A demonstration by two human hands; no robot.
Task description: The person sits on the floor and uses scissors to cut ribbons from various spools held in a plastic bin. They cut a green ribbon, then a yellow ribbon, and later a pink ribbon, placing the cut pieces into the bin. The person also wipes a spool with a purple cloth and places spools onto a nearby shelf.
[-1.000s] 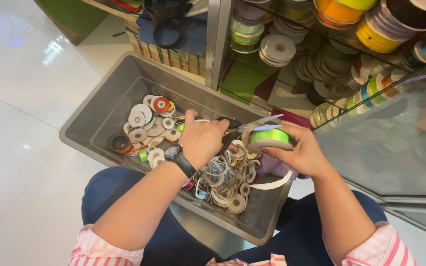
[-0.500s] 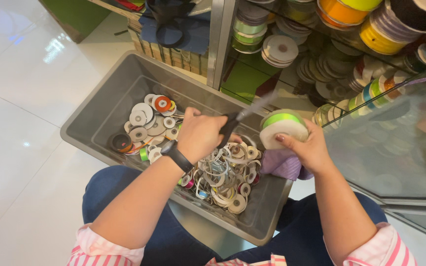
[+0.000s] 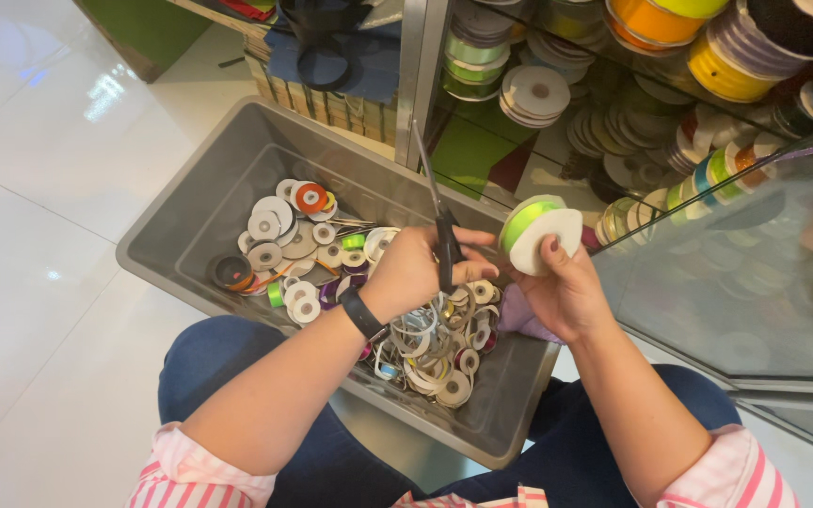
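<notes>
On the white tile floor [image 3: 39, 273] at my far left there's only shine, and then comes the grey plastic bin [image 3: 181, 221] sitting against my knees. Inside it, a scatter of ribbon spools [image 3: 298, 249] on the left half, and a tangle of empty rings and reels [image 3: 439, 343] nearer me. Over that tangle is my left hand [image 3: 411, 273], black wristband on, fingers wrapped tight around the handles of the scissors [image 3: 439, 221], blades pointing up and away toward the cabinet post. Just to the right of it, almost touching, my right hand [image 3: 562, 292] grips a spool of lime-green ribbon [image 3: 538, 235], thumb on its white face, held above the bin's right edge. Farther right, the glass cabinet [image 3: 708, 216] holds shelves crammed with ribbon rolls.
</notes>
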